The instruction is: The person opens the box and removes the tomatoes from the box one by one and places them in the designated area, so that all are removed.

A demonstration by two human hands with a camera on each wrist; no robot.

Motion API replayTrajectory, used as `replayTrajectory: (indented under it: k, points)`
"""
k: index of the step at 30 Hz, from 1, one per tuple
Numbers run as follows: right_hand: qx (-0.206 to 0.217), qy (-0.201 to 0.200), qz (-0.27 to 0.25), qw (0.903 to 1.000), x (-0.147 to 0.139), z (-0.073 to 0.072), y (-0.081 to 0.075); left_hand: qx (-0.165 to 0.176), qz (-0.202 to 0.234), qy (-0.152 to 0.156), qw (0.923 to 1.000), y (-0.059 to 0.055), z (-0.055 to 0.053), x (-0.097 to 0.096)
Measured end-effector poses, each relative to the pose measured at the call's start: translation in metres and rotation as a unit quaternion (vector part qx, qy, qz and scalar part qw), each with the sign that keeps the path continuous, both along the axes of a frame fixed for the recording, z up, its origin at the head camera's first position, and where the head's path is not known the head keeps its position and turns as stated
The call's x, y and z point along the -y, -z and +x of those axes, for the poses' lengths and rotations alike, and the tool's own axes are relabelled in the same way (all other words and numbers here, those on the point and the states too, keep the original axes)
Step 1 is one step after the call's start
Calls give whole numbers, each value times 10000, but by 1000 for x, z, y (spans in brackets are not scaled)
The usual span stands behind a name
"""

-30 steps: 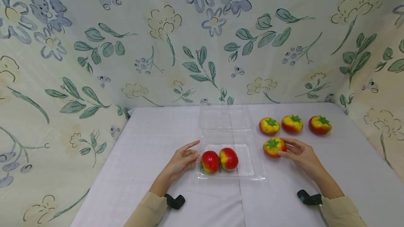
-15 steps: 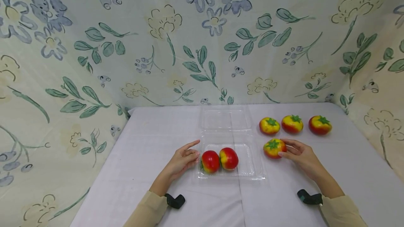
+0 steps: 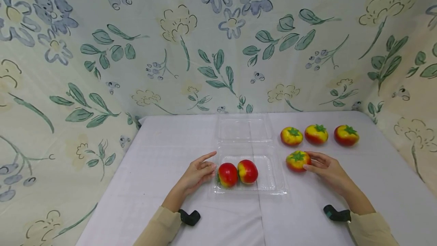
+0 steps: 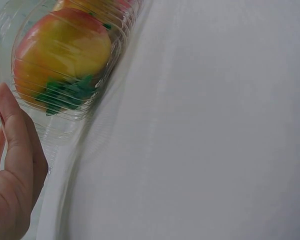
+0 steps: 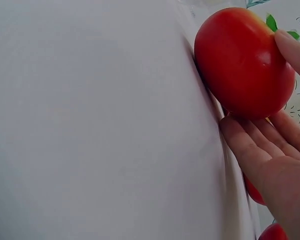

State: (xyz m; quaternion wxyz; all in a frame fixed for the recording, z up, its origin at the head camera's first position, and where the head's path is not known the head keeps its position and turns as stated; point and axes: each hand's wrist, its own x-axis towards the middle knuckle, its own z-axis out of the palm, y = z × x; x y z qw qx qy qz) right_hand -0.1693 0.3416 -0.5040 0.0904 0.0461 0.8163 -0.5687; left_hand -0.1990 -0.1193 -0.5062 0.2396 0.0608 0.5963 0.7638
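Observation:
My right hand (image 3: 326, 169) holds a red-and-yellow persimmon (image 3: 298, 161) with a green leafy top, thumb on the near side and fingers behind. In the right wrist view, the fruit's smooth red underside (image 5: 240, 65) faces the camera. A clear plastic clamshell box (image 3: 273, 177) lies with its lid (image 3: 235, 130) folded back behind it. Two persimmons rest on their sides in its left half, the left one (image 3: 227, 175) beside the other (image 3: 248, 172). At the box's left rim, my left hand (image 3: 195, 174) pinches the edge, index finger stretched out; the exact contact is hard to see.
Three more persimmons stand in a row at the back right: left (image 3: 291, 136), middle (image 3: 316, 134) and right (image 3: 346, 135). A white cloth (image 3: 164, 139) covers the table. Behind it hangs a floral curtain (image 3: 218, 48).
The right hand and its persimmon have shifted very slightly right and toward me. The left hand, the box and the other fruit stay where they were.

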Motion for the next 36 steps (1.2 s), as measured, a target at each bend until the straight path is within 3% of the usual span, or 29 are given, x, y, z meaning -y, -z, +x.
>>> replayTrajectory:
  k: [11,36]
  points:
    - [-42,-142,-326,9994,-9,4,0,24,-41,-16,10000,0,-1,0]
    - [-52,-266,-147,9995,-14,6,-4,-85,5,0,10000,2,0,0]
